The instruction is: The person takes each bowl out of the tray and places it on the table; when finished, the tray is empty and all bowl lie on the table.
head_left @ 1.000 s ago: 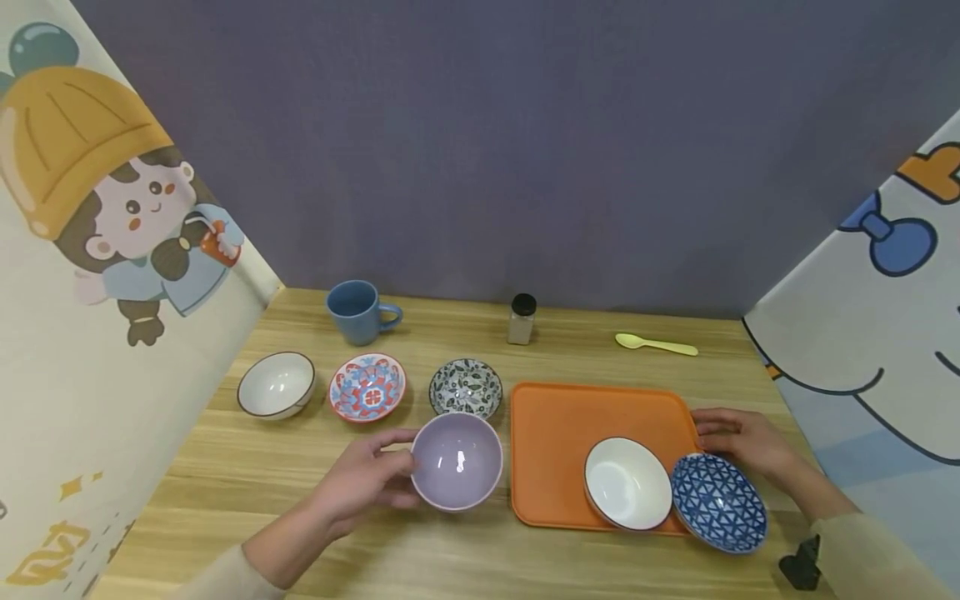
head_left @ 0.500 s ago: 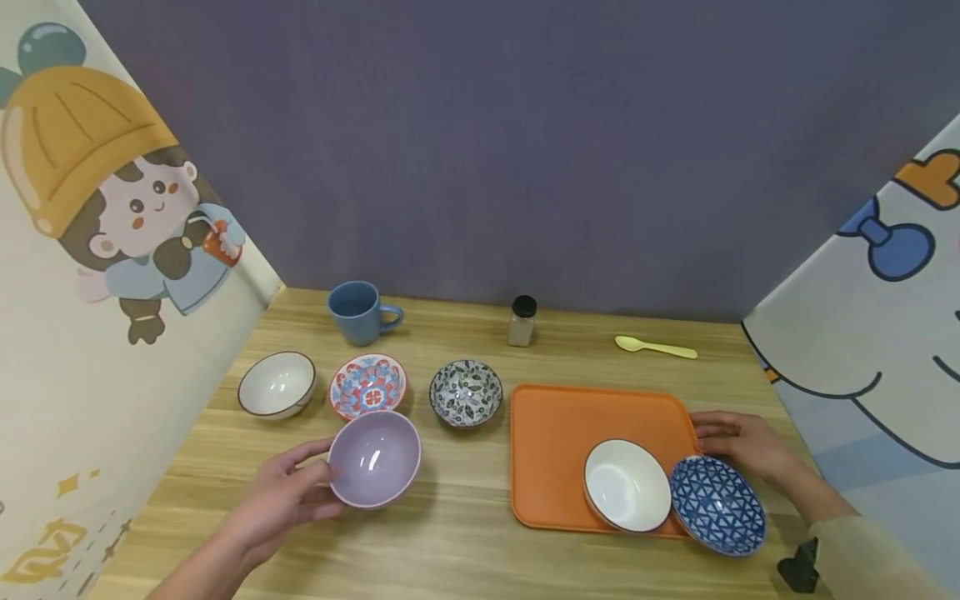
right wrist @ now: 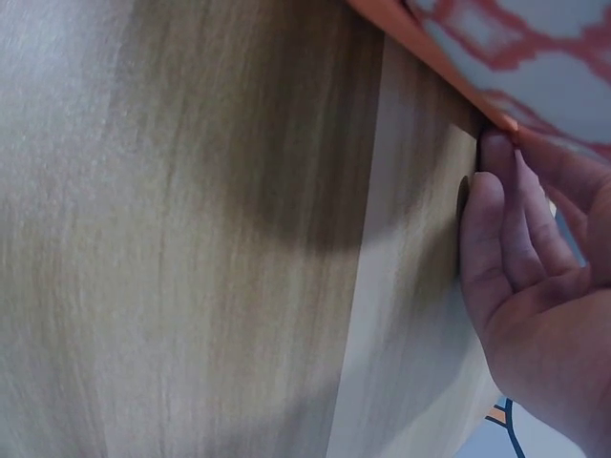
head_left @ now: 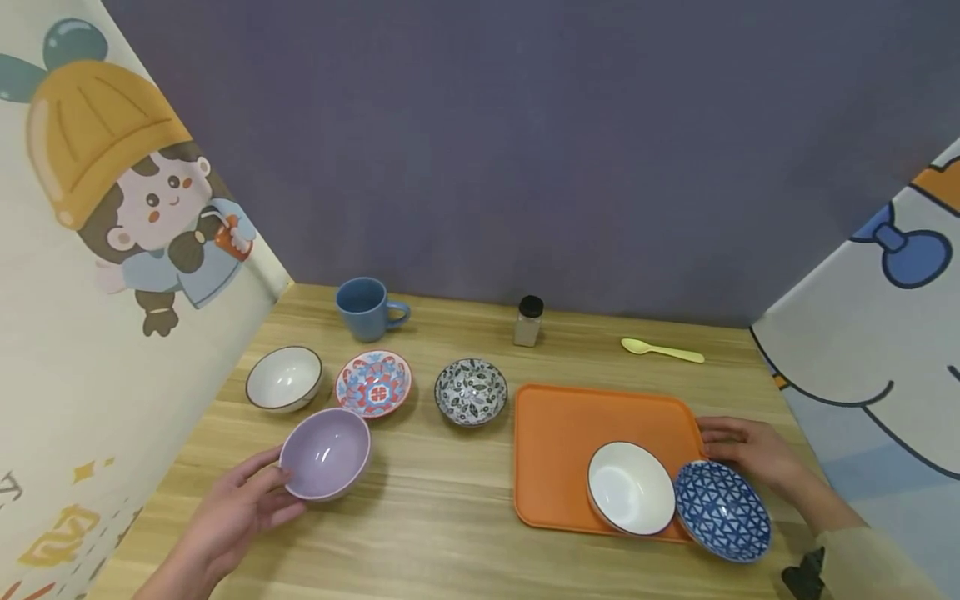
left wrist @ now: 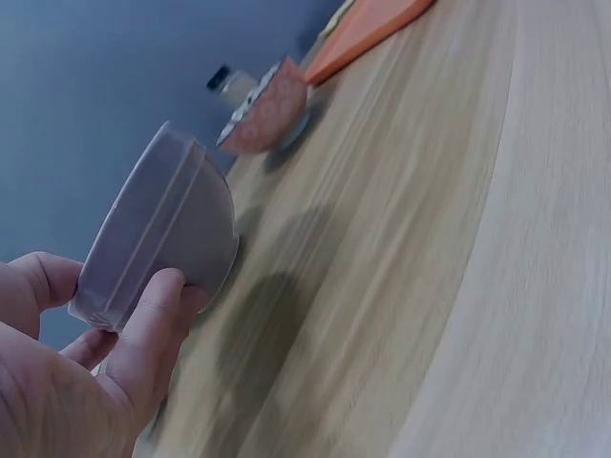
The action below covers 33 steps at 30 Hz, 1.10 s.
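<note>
My left hand (head_left: 228, 508) pinches the near left rim of a plain purple bowl (head_left: 327, 457), the thumb on the near side. In the left wrist view, the bowl (left wrist: 172, 224) is tilted and raised, with its shadow on the wood below. My right hand (head_left: 753, 450) is at the right edge of an orange tray (head_left: 555, 425); the right wrist view has thumb and finger pinching the tray's rim (right wrist: 439, 57). A white bowl with a dark rim (head_left: 632, 487) sits at the tray's front right. Beside it, a blue-and-white patterned bowl (head_left: 723, 510) leans over the tray's corner.
Left of the tray stand a black-and-white leaf-patterned bowl (head_left: 471, 392), a red-and-blue patterned bowl (head_left: 373, 383) and another white bowl (head_left: 284, 379). Along the back are a blue mug (head_left: 364, 310), a black-lidded shaker (head_left: 528, 322) and a yellow spoon (head_left: 663, 350).
My left hand has carried the purple bowl leftward, from beside the tray to in front of the red-and-blue and left white bowls. My right hand has stayed at the tray's edge.
</note>
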Motion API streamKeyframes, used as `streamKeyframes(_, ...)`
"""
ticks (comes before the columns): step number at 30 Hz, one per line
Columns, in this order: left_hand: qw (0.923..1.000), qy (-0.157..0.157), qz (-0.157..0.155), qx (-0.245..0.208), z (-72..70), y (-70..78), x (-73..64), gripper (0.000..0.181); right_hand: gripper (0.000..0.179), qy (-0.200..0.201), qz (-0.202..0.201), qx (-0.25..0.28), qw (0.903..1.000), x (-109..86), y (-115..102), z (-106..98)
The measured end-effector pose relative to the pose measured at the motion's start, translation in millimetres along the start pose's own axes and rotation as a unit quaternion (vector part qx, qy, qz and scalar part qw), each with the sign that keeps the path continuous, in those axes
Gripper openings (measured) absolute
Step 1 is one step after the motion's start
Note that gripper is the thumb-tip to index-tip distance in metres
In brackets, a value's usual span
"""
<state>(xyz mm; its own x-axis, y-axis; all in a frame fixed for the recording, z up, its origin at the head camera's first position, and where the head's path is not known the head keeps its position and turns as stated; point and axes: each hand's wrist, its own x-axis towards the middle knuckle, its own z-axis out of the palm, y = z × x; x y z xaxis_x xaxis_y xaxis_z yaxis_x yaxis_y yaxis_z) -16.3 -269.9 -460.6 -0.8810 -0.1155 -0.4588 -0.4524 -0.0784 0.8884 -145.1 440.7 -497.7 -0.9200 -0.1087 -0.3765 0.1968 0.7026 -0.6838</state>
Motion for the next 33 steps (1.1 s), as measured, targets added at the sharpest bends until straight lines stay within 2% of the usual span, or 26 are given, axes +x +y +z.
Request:
streamKeyframes(6,0.9998,0.017,0.003,-0.005,-24.0,-11.0,3.4,0.064,0.063,0.003,0.008,0.007,0.9999,-0.6,0,2)
streamKeyframes(10,0.9999,0.016,0.0,-0.006,-40.9,-15.1,4.3,0.066,0.066,0.004,0.007,0.014,0.9999,-0.3,0,3)
streamKeyframes(12,0.9998,0.017,0.004,-0.011,-49.1,-17.4,4.4,0.06,0.066,0.005,0.007,0.016,0.9998,-0.3,0,3)
streamKeyframes(16,0.9988,0.011,0.019,-0.044,-64.1,-23.4,2.4,0.03,0.064,0.004,0.007,0.015,0.9999,-0.3,1,3)
streamKeyframes(18,0.9978,0.001,0.026,-0.062,-70.2,-26.0,1.0,0.034,0.064,0.004,0.006,0.016,0.9999,-0.4,1,2)
streamKeyframes(24,0.9966,-0.004,0.022,-0.079,-78.3,-28.6,0.0,0.039,0.064,0.002,0.009,0.018,0.9998,0.0,1,2)
streamKeyframes(28,0.997,0.007,0.005,-0.077,-80.7,-27.8,1.7,0.036,0.064,0.003,0.012,0.019,0.9997,0.2,0,2)
streamKeyframes(32,0.9971,0.021,-0.02,-0.07,-83.5,-26.9,4.3,0.025,0.063,0.006,0.014,0.015,0.9998,-0.7,-1,2)
streamKeyframes(33,0.9974,0.021,-0.024,-0.065,-84.2,-26.7,5.2,0.028,0.063,0.006,0.015,0.016,0.9997,-1.2,-1,2)
